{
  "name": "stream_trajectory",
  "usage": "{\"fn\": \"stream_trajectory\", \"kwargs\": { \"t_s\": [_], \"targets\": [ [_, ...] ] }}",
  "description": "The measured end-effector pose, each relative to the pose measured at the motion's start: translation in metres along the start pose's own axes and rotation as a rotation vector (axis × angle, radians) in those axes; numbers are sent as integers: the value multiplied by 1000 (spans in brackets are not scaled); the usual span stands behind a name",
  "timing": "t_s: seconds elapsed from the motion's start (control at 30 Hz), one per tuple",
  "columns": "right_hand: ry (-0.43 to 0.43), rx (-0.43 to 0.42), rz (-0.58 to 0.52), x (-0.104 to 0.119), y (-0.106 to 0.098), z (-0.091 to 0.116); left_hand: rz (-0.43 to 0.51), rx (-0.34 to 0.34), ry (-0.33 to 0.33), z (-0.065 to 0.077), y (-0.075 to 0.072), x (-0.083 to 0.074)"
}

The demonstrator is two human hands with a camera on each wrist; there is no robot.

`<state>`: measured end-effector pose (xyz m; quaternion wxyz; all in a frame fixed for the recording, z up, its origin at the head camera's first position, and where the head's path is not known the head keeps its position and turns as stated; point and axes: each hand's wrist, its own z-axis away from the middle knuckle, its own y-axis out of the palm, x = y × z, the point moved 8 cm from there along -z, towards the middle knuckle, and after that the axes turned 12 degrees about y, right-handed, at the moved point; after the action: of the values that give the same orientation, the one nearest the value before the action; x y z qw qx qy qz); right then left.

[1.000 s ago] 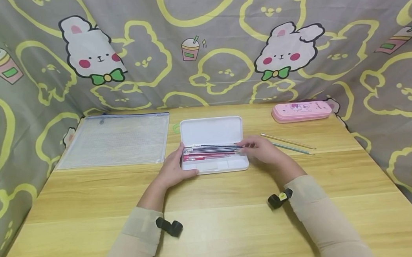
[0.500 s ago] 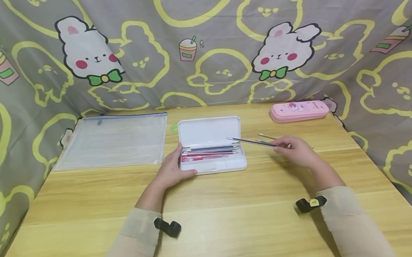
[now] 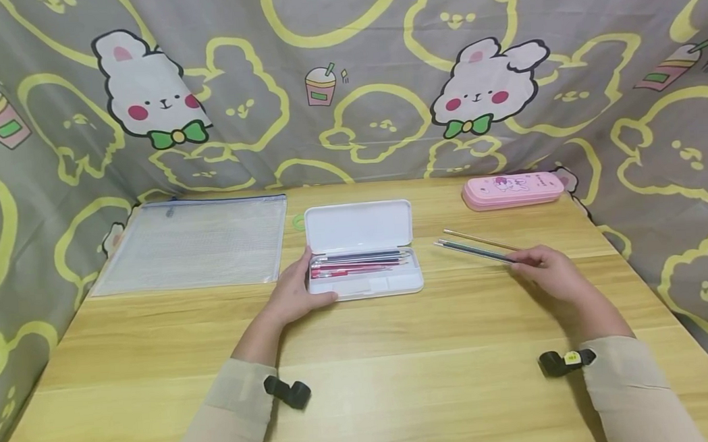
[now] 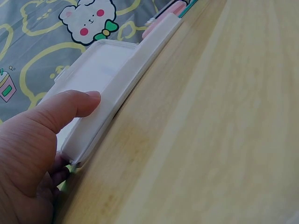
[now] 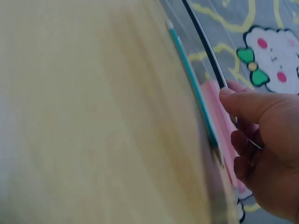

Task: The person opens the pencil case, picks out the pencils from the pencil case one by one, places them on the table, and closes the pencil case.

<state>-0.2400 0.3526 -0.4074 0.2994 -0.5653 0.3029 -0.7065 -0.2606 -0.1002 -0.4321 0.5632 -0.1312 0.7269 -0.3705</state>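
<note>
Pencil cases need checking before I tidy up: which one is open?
The white case, held by the left hand; its lid is raised, showing pencils inside, whereas the pink case is closed.

I can't make out a single word from here. The pink pencil case [image 3: 505, 200] has small lettering [image 3: 536, 184] on top, too tiny to read; the yellow label [image 3: 572, 358] on the right wrist camera [image 3: 553, 364] bears illegible marks.

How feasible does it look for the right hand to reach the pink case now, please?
Probably yes: the pink case lies beyond the right hand, nothing tall between, though the dark pencil it pinches may need releasing first.
</note>
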Motion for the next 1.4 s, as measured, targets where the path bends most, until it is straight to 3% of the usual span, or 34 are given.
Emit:
{"fn": "stream_trajectory", "kwargs": {
  "t_s": [0.3, 0.7, 1.0, 1.17, 1.4],
  "targets": [
    [46, 22, 34, -19, 2, -9, -8, -2, 7, 0, 0, 0],
    [32, 54, 108, -17, 4, -14, 3, -2, -3, 1, 1, 1],
    [47, 61, 62, -16, 5, -13, -3, 1, -5, 1, 0, 1],
    [55, 18, 9, -4, 4, -11, -6, 2, -5, 1, 0, 0],
    [-24, -28, -52, 35, 17, -16, 1, 0, -4, 1, 0, -1]
  ]
}}
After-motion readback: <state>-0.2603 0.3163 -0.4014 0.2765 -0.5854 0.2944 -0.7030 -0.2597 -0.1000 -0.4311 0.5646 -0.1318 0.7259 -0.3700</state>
